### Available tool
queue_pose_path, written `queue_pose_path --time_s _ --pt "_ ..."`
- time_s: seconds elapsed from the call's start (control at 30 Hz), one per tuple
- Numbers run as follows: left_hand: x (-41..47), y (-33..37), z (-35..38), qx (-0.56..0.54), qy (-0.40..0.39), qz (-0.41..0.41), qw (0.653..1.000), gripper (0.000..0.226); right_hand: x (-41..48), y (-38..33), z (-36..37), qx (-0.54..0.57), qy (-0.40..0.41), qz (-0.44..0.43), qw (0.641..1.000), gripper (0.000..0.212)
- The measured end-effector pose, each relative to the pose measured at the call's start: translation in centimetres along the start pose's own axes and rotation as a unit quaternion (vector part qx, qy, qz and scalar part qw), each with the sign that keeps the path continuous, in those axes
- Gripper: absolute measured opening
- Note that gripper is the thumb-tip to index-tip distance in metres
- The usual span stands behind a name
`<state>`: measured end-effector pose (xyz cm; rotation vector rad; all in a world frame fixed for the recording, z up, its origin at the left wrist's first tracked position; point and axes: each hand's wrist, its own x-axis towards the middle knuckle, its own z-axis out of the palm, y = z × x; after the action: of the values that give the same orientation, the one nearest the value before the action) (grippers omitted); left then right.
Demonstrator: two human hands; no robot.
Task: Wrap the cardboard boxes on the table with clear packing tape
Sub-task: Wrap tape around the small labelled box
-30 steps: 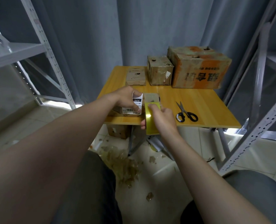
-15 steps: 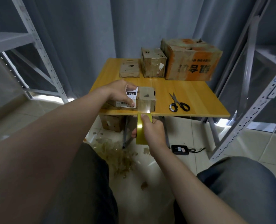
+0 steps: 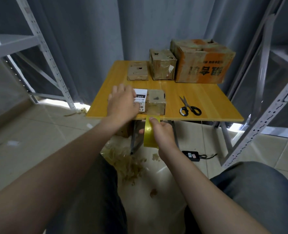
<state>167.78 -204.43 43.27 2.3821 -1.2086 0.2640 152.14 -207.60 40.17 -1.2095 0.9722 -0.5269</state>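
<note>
A small cardboard box with a white label lies at the front edge of the yellow wooden table. My left hand presses on the box's left part, covering it. Just below the table edge, my right hand grips a yellowish roll of packing tape. A strip of tape runs from the roll up onto the box's front face. Three more worn boxes stand at the table's back: a flat one, a cube-shaped one and a large orange-printed one.
Black-handled scissors lie on the table to the right of the box. Metal shelving stands on the left and right. On the floor under the table are tape scraps, a small box and a black device.
My right hand has pulled the tape roll down off the box's top to below the table edge, drawing tape over the front face. My left hand stays on the box.
</note>
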Motion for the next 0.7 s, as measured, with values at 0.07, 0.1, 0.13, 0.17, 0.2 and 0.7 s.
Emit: queue_pose_path --time_s 0.07,0.1,0.13,0.17,0.2,0.7 --pt "-2.0 0.6 0.2 -0.154 -0.029 -0.103 0.982 0.016 0.1 0.0 -0.3 -0.007 0.002 0.002 1.000 0.023" --pt "-2.9 1.1 0.4 -0.257 -0.097 -0.166 0.947 0.023 0.2 0.0 -0.4 -0.015 0.005 -0.001 1.000 0.021" --pt "-3.6 1.5 0.8 -0.342 -0.169 -0.214 0.900 0.027 0.5 0.1 -0.6 -0.026 0.010 -0.005 1.000 0.021" --pt "-4.1 1.7 1.2 -0.400 -0.222 -0.242 0.855 0.029 0.8 0.1 -0.7 -0.036 0.016 -0.006 0.999 0.023" --pt "-4.4 2.1 1.5 -0.444 -0.251 -0.256 0.821 0.031 1.1 0.3 -0.7 -0.046 0.017 -0.004 0.999 0.025" --pt "-4.3 4.9 1.6 -0.522 -0.261 -0.304 0.753 0.021 6.6 -7.1 -8.6 -0.559 0.182 -0.104 0.802 0.017"
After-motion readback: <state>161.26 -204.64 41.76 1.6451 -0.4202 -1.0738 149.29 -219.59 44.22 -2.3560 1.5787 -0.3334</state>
